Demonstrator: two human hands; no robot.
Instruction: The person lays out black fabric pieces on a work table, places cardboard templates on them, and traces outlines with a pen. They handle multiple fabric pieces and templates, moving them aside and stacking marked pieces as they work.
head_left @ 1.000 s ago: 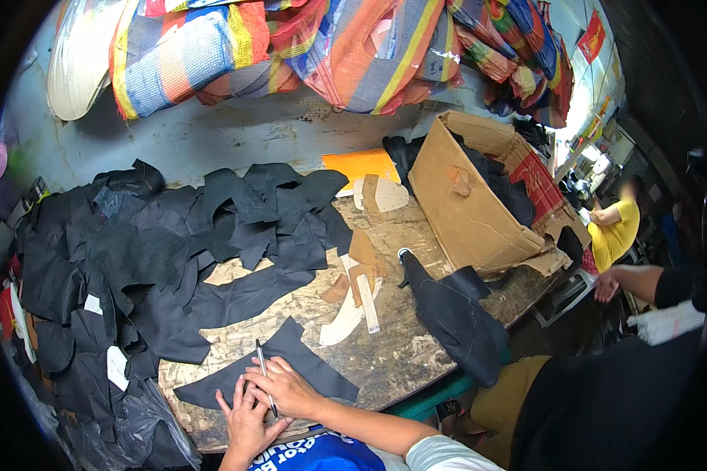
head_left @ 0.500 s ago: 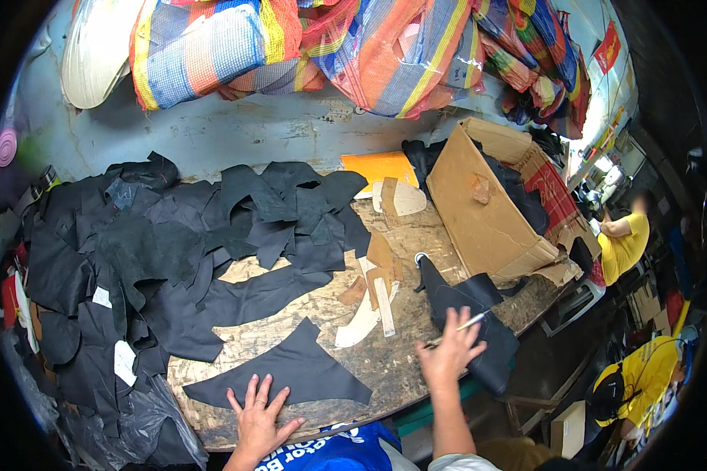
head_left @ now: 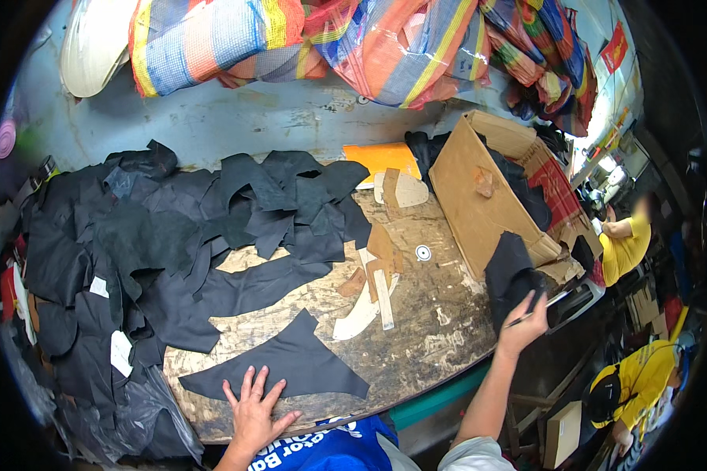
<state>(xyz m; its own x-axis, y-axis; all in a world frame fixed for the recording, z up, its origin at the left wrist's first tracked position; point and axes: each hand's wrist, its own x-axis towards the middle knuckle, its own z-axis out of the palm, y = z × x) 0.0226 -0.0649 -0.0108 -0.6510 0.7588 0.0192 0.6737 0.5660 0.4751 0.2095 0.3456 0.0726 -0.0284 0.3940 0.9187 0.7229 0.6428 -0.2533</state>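
Note:
Near the table's front edge, my left hand [head_left: 257, 408] lies flat with fingers spread, its fingertips on the lower edge of a black leather piece [head_left: 287, 363]. At the table's right edge, my right hand [head_left: 524, 323] is closed on a slim pen-like tool [head_left: 518, 320] with a pale end. The same fingers pinch folded black leather [head_left: 511, 275], which hangs beside the cardboard box. Brown and white pattern pieces [head_left: 363, 314] lie on the wooden table [head_left: 440, 345] between my hands.
A heap of black leather [head_left: 149, 243] covers the table's left side. An open cardboard box [head_left: 479, 188] with black material stands at the back right, near an orange sheet [head_left: 373, 161]. Striped bundles [head_left: 236, 43] sit above. Two people in yellow shirts are at the right.
My right hand has moved right and up, taking the black leather from the table toward the box. A small round target-like mark now shows where the leather lay. My left hand stays almost still.

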